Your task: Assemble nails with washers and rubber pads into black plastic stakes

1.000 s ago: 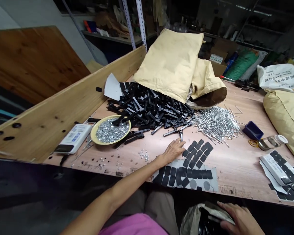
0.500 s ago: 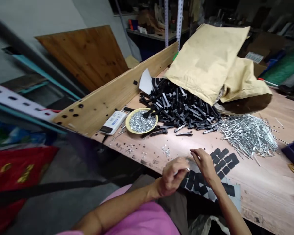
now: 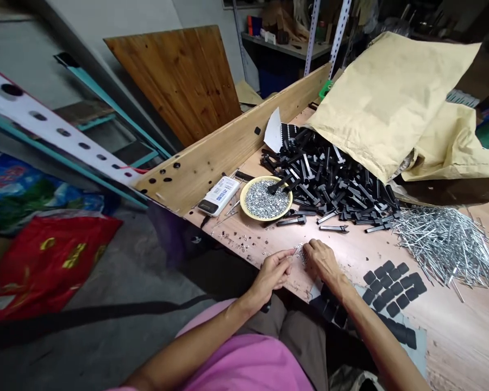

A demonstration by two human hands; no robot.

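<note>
Metal bits [image 3: 301,255] sit loose on the counter [image 3: 460,334], yellow bowl [image 3: 256,218] at their 11 o'clock. Left hand [image 3: 271,273] at 8, right hand [image 3: 323,264] at 4; honestly can't tell if either grip's closed.

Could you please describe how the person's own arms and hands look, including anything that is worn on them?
The left hand and right hand are bare, without gloves. The forearms show no sleeve, watch or bracelet. The person wears a pink top; its sleeves cannot be made out clearly.
</note>
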